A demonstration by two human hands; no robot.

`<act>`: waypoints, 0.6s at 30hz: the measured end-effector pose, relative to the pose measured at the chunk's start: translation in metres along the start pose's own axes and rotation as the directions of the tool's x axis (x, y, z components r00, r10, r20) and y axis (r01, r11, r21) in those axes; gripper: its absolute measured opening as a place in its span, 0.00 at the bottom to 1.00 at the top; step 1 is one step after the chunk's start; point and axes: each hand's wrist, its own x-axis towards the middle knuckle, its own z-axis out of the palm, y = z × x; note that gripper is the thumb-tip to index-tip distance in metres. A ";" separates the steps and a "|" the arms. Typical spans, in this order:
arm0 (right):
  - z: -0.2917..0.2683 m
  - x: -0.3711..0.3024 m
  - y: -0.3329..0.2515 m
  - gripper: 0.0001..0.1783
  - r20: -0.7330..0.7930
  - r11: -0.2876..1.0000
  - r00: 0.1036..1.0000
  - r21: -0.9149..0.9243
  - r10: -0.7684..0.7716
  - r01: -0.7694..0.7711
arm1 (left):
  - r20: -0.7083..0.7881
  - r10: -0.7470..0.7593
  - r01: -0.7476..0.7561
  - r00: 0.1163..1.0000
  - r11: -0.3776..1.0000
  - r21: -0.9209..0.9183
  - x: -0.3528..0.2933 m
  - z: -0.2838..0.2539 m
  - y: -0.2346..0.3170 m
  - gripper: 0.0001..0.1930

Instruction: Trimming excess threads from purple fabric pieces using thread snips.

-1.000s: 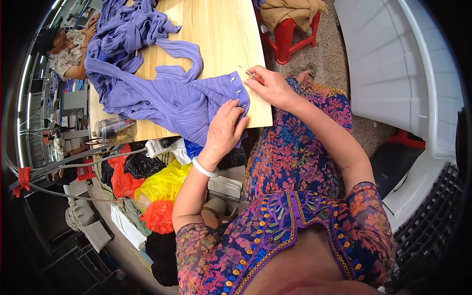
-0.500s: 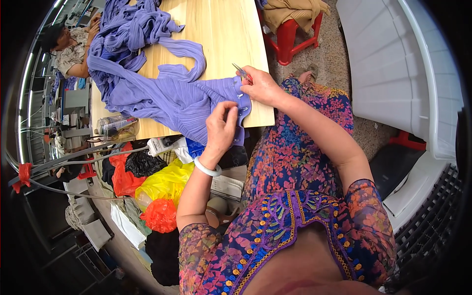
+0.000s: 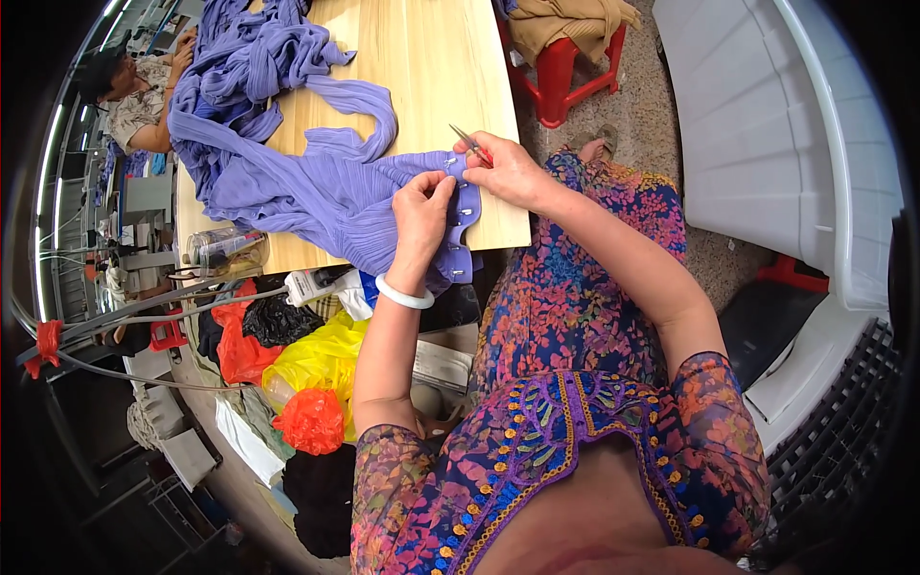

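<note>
A purple pleated garment [image 3: 316, 196] lies in folds over the wooden table [image 3: 450, 72], one edge hanging at the near right corner. Along that scalloped edge sits a row of small whitish metallic pieces [image 3: 466, 213]; they look like pins or clips. My left hand [image 3: 420, 216] pinches the cloth near the upper end of this row, thumb and forefinger together. Just to its right, my right hand [image 3: 508, 175] is closed round small scissors [image 3: 463, 137] with red on the handle, blades pointing up and left. The right fingertips are at the garment's edge.
A glass jar of tools [image 3: 228, 251] stands at the table's left edge. Below are a power strip [image 3: 311, 285], a yellow plastic bag [image 3: 316, 359] and red bags. A red stool [image 3: 565, 86] holding tan cloth is beyond the right edge. Another person [image 3: 139, 101] sits far left.
My left hand has moved up along the garment's edge, close to my right hand, and now pinches the cloth there. The right hand keeps the scissors, whose angle has shifted slightly.
</note>
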 end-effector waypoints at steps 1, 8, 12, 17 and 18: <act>0.001 0.000 0.000 0.16 0.004 1.000 1.000 -0.005 0.002 -0.002 | 0.001 0.000 0.000 1.000 1.000 0.001 0.001 0.000 -0.002 0.09; 0.003 0.000 0.002 0.16 -0.027 1.000 1.000 0.002 -0.013 0.013 | -0.009 -0.006 0.006 1.000 0.999 -0.039 0.002 -0.002 -0.007 0.08; 0.004 0.000 0.002 0.16 -0.052 1.000 0.998 -0.010 -0.020 0.019 | -0.132 0.110 -0.104 0.985 0.993 0.053 -0.004 0.000 0.000 0.05; 0.004 -0.005 -0.008 0.19 -0.108 0.979 0.993 -0.202 -0.056 0.033 | -0.202 0.448 -0.408 0.871 0.888 0.211 -0.009 0.003 0.012 0.03; 0.004 -0.007 -0.011 0.19 -0.107 0.978 0.993 -0.204 -0.056 0.034 | -0.224 0.451 -0.424 0.864 0.892 0.158 -0.008 0.002 0.013 0.03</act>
